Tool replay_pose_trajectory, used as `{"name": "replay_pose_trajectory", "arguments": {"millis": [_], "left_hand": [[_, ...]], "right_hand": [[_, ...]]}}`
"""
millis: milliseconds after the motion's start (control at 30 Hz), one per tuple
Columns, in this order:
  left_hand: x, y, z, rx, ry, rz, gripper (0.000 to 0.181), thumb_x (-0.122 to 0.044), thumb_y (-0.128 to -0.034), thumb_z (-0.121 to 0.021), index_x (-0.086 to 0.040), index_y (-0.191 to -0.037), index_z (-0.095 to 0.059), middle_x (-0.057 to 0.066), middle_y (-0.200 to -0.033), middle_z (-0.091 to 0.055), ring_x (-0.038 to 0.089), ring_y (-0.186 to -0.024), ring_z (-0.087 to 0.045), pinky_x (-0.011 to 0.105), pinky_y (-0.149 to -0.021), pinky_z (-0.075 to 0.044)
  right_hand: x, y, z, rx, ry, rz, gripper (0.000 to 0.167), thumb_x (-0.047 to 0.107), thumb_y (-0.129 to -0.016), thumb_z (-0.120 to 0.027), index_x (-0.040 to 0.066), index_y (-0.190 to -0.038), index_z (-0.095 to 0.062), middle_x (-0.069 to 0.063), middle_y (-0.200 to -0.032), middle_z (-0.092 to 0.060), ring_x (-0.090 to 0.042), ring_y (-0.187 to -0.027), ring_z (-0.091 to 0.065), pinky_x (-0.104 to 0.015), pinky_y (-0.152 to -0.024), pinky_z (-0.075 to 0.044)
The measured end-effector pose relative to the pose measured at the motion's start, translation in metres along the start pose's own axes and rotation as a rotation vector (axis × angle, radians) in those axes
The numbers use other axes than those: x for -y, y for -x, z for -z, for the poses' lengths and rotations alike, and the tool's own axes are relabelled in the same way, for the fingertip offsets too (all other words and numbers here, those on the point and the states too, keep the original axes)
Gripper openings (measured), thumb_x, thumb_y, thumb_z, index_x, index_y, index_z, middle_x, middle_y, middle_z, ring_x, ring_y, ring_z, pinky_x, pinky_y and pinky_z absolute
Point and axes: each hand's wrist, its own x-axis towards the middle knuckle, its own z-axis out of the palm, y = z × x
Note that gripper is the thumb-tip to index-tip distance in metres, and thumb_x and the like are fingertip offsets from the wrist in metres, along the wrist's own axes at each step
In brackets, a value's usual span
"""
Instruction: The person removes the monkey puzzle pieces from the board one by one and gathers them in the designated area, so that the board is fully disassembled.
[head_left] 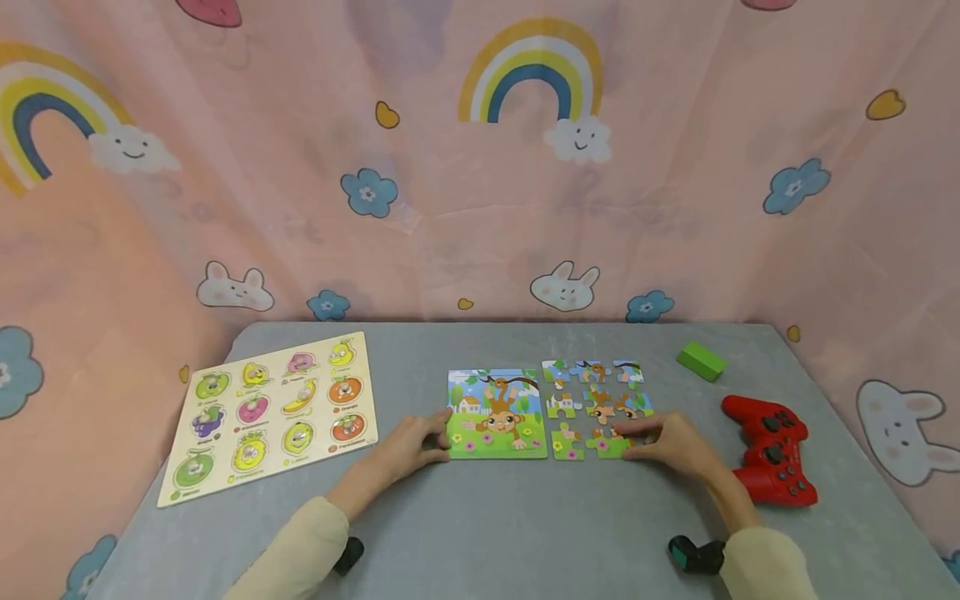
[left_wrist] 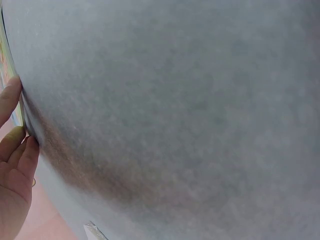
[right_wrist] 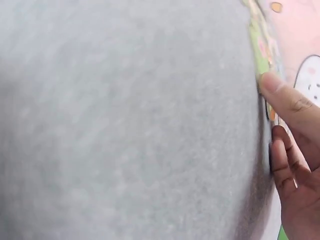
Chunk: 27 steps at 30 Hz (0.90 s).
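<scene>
A square monkey picture puzzle (head_left: 497, 417) lies flat, its scene whole. My left hand (head_left: 408, 442) holds its left edge, thumb near the lower corner and fingers higher up. In the left wrist view, the left fingertips (left_wrist: 16, 86) meet the puzzle's thin edge. Right beside it lie loose jigsaw pieces (head_left: 567, 443) in rows with gaps, bearing a similar monkey scene. My right hand (head_left: 675, 446) pinches a lower-right puzzle piece (head_left: 611, 445), partly hidden by the fingers. The right wrist view shows the right thumb (right_wrist: 274, 84) against a green piece edge (right_wrist: 259, 47).
A fruit board (head_left: 276, 410) lies slanted on the left of the grey table (head_left: 495, 533). A green block (head_left: 701, 361) lies at the back right, with a red game controller (head_left: 771, 454) nearer, right of my right hand. A pink patterned curtain (head_left: 480, 217) hangs behind.
</scene>
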Motion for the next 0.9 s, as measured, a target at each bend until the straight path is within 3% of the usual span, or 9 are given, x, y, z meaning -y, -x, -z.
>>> {"name": "replay_pose_trajectory", "arguments": {"millis": [100,200,300,400,600,733,900], "left_hand": [[0.001,0.001,-0.001,0.002,-0.007,0.002,0.014,-0.007,-0.0805,-0.075,-0.008,-0.076,-0.062,0.027,-0.136,-0.047,0.037,-0.129,-0.044,0.047,-0.103,-0.039],[0.003,0.002,-0.001,-0.002,-0.014,0.001,0.014,-0.007,-0.0802,-0.076,-0.009,-0.076,-0.062,0.027,-0.136,-0.047,0.036,-0.129,-0.045,0.047,-0.103,-0.04],[0.003,0.002,-0.001,-0.007,-0.01,0.009,0.015,-0.007,-0.0802,-0.075,-0.009,-0.075,-0.061,0.027,-0.137,-0.047,0.036,-0.129,-0.044,0.047,-0.102,-0.04],[0.003,0.002,0.0,-0.002,-0.01,0.02,0.015,-0.008,-0.0809,-0.075,-0.011,-0.076,-0.061,0.025,-0.138,-0.046,0.035,-0.13,-0.043,0.046,-0.103,-0.04],[0.004,0.001,0.0,0.0,-0.009,0.004,0.015,-0.007,-0.0808,-0.075,-0.01,-0.076,-0.061,0.027,-0.137,-0.047,0.036,-0.129,-0.044,0.046,-0.103,-0.04],[0.003,0.001,0.0,-0.004,-0.003,-0.008,0.015,-0.007,-0.0811,-0.075,-0.009,-0.076,-0.061,0.028,-0.136,-0.047,0.037,-0.129,-0.045,0.047,-0.102,-0.04],[0.003,-0.001,-0.001,-0.002,-0.007,-0.012,0.014,-0.007,-0.0814,-0.075,-0.008,-0.076,-0.061,0.027,-0.136,-0.047,0.036,-0.129,-0.045,0.046,-0.103,-0.04]], "right_hand": [[0.001,0.0,-0.003,-0.001,0.016,0.025,0.036,0.016,-0.074,-0.083,0.003,-0.107,-0.074,-0.011,-0.106,-0.071,-0.012,-0.08,-0.059,-0.018,-0.061,-0.047],[0.002,0.001,-0.005,-0.011,0.038,0.045,0.033,0.015,-0.074,-0.083,0.004,-0.104,-0.074,-0.011,-0.109,-0.07,-0.024,-0.099,-0.063,-0.021,-0.071,-0.052],[0.003,0.001,-0.005,-0.025,0.045,0.062,0.033,0.015,-0.074,-0.083,0.003,-0.103,-0.074,-0.012,-0.111,-0.068,-0.025,-0.102,-0.062,-0.022,-0.076,-0.053],[0.005,0.003,-0.005,-0.045,-0.043,0.049,0.036,0.012,-0.075,-0.082,-0.002,-0.107,-0.071,-0.017,-0.114,-0.066,-0.017,-0.099,-0.061,-0.021,-0.078,-0.052],[0.018,0.003,-0.011,-0.029,-0.354,0.002,0.045,0.007,-0.084,-0.073,-0.01,-0.123,-0.058,-0.027,-0.124,-0.059,-0.011,-0.102,-0.064,-0.018,-0.083,-0.052],[0.029,-0.008,-0.03,0.013,-0.508,0.051,0.046,0.0,-0.087,-0.068,-0.015,-0.127,-0.051,-0.033,-0.128,-0.053,-0.014,-0.108,-0.064,-0.022,-0.087,-0.051],[0.045,-0.023,-0.057,0.027,-0.543,0.103,0.045,-0.002,-0.086,-0.067,-0.016,-0.126,-0.052,-0.034,-0.125,-0.054,-0.022,-0.109,-0.063,-0.024,-0.088,-0.052]]}}
